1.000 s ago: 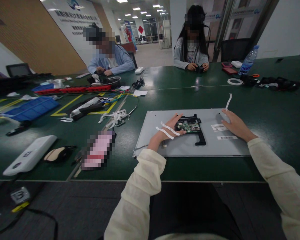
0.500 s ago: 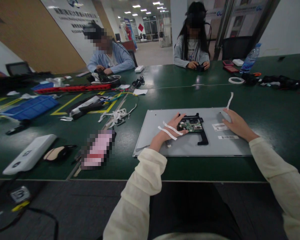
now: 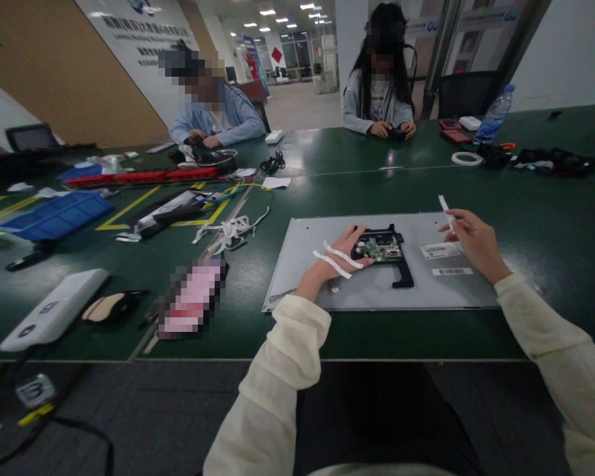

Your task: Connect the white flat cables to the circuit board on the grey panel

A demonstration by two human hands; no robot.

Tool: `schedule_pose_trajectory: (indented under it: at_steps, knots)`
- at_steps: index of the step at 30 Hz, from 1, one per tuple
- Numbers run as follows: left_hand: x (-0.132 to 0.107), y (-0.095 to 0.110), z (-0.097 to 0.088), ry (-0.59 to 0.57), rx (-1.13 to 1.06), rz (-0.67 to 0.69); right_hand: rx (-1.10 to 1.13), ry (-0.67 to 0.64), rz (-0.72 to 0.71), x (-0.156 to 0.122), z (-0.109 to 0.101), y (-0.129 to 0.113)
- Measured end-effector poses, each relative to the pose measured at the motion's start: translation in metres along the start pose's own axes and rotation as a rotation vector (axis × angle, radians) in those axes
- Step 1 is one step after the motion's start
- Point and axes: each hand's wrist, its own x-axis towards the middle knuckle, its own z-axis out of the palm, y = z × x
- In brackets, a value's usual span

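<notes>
**A:** From my seat, the right hand point(image 3: 469, 238) has its fingertips pinched together on a short white tape strip point(image 3: 445, 205), lifted clear above the grey panel point(image 3: 371, 291). The left hand point(image 3: 334, 261) lies flat with fingers spread, tips touching the green circuit board point(image 3: 379, 250), and two more white strips point(image 3: 334, 259) are stuck across its back.

**B:** What worries you?

**A:** I'd judge the pinched strip could fold over and stick to itself or to the fingers, since its free end stands in the air. The two strips on the left hand could also peel off or snag on the black bracket point(image 3: 394, 261) if that hand slides.

**B:** And the strip itself?

**A:** Thin, narrow, white, slightly bent, standing up from the fingertips over the panel's far right corner, near the white labels point(image 3: 441, 251). The panel lies flat on the green table point(image 3: 525, 218), near its front edge.
</notes>
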Motion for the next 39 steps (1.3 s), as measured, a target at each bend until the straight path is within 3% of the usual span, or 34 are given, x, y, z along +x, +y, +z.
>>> schedule_pose_trajectory:
  at_steps: [9, 13, 18, 23, 28, 33, 39]
  knots:
    - [0.001, 0.003, -0.002, -0.024, 0.04, 0.003, 0.603, -0.142, 0.257, -0.002, -0.001, -0.02]
    - [0.0, 0.007, -0.003, -0.033, 0.092, -0.013, 0.723, -0.159, 0.35, -0.005, 0.002, -0.021]
    - [-0.002, 0.006, -0.003, -0.028, 0.116, -0.005, 0.727, -0.197, 0.452, -0.008, 0.004, -0.024]
    - [-0.001, 0.003, -0.002, -0.039, 0.122, -0.007, 0.65, -0.262, 0.472, 0.0, 0.007, -0.047]
    - [0.001, 0.005, -0.002, -0.04, 0.135, -0.039, 0.567, -0.395, 0.455, 0.014, 0.031, -0.066]
    - [0.002, 0.002, -0.001, -0.044, 0.151, -0.021, 0.489, -0.29, 0.362, 0.015, 0.063, -0.048]
    - [0.001, 0.005, -0.006, 0.055, 0.194, 0.063, 0.288, -0.252, 0.277, 0.01, 0.07, -0.032]
